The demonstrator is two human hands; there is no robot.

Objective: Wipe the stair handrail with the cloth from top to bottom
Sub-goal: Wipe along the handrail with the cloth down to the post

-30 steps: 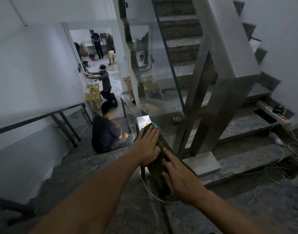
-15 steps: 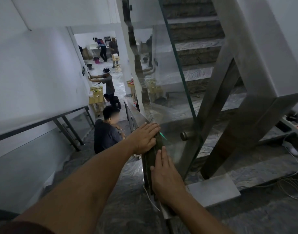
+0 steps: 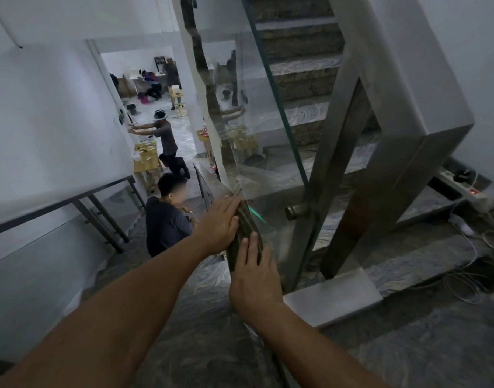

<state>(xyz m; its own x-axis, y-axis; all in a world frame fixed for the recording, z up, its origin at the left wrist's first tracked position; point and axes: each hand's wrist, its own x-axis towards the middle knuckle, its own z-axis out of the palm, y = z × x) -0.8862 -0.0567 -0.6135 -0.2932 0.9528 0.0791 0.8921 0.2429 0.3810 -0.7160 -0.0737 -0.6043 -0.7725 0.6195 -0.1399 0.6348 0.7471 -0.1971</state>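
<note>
A dark olive cloth lies draped over the steel handrail, which slopes down and away from me beside a glass panel. My left hand presses flat on the cloth's upper left side, fingers stretched toward the glass. My right hand rests on the cloth's near end, fingers pointing down the rail. Both palms hold the cloth against the rail. The rail under the cloth is hidden.
A person sits on the steps just below, left of the rail. Another kneels by the wall further down. A thick steel post and upward stairs stand on the right, with a power strip and loose cables on the landing.
Both hands have slid the cloth further down the handrail, and my view has moved forward and down with them. The cloth now looks more bunched between the hands.
</note>
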